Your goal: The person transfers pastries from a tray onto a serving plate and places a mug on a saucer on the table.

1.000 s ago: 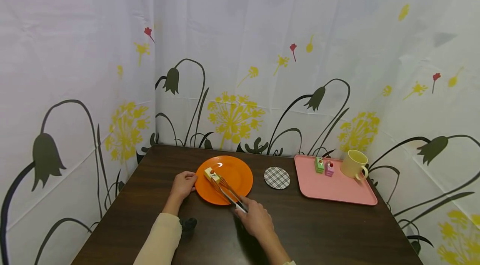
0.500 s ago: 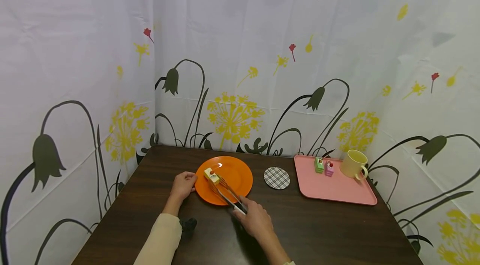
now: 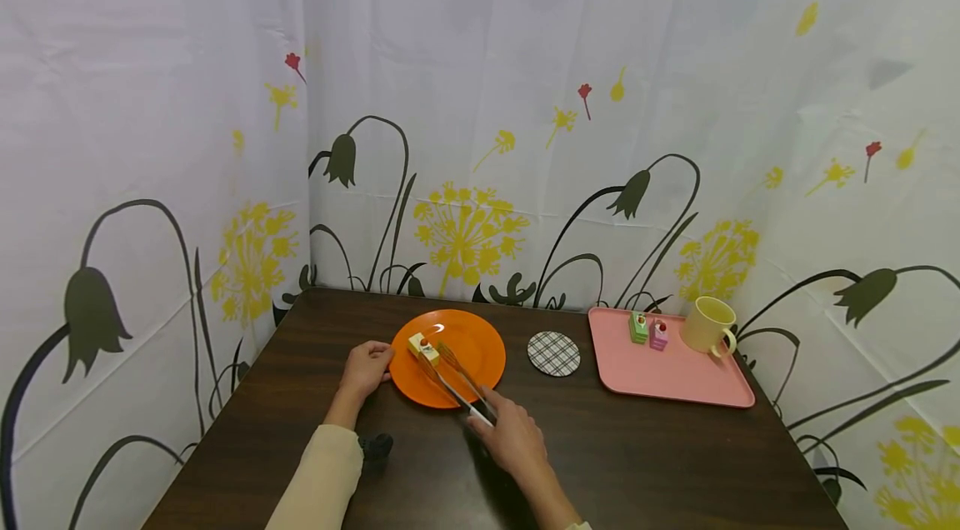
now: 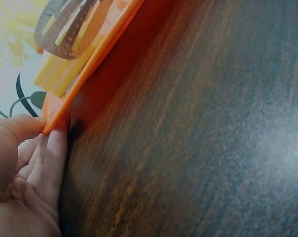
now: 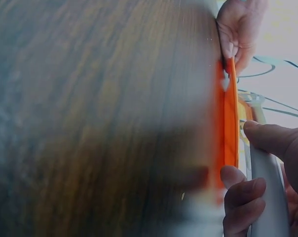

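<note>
1. Tongs [image 3: 477,413], gripped by the curled right hand [image 3: 513,437]: arms spread wider than half a second ago, suggesting a loosened hold.
2. Yellow cake [image 3: 422,347], on the plate [image 3: 483,355] beyond the right fingers; one tong arm partly blocks it, contact unclear.
3. Left hand [image 3: 366,368], pinching the plate's rim.
4. Coaster [image 3: 553,354], then tray [image 3: 637,376] bearing green cake [image 3: 638,328], pink cake [image 3: 658,336] and mug [image 3: 705,326], rightward beyond the right fingers.
</note>
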`<state>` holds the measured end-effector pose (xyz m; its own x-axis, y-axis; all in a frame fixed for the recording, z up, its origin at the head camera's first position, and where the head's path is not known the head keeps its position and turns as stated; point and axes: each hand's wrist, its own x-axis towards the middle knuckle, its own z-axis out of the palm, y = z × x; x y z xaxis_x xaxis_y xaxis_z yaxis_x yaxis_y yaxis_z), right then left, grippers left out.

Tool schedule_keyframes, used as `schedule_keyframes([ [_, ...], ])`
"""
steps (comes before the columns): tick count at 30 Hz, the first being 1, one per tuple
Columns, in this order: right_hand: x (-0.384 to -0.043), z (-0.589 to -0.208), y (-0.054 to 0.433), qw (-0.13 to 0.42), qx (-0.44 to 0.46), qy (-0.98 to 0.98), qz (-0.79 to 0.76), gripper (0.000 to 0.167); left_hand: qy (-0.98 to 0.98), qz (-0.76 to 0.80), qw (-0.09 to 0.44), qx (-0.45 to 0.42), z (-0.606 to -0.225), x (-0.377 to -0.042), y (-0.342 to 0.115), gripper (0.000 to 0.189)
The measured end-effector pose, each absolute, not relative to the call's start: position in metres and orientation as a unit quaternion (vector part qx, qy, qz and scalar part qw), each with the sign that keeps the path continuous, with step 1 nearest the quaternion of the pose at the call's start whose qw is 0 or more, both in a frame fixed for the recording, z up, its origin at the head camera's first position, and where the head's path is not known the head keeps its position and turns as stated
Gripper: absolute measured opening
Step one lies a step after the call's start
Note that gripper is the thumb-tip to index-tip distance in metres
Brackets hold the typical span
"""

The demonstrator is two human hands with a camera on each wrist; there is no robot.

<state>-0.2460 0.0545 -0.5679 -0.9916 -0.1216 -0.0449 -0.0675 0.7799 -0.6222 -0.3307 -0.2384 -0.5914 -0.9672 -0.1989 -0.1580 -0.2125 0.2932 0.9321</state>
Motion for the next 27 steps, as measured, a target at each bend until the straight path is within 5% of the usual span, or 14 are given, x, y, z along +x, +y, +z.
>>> schedule_keyframes([
  [27,-0.224,-0.549,0.079,0.016,-0.037,0.929,-0.369,0.061,0.797,0.584,0.007,-0.157,-0.582,-0.326,-0.231,0.043],
])
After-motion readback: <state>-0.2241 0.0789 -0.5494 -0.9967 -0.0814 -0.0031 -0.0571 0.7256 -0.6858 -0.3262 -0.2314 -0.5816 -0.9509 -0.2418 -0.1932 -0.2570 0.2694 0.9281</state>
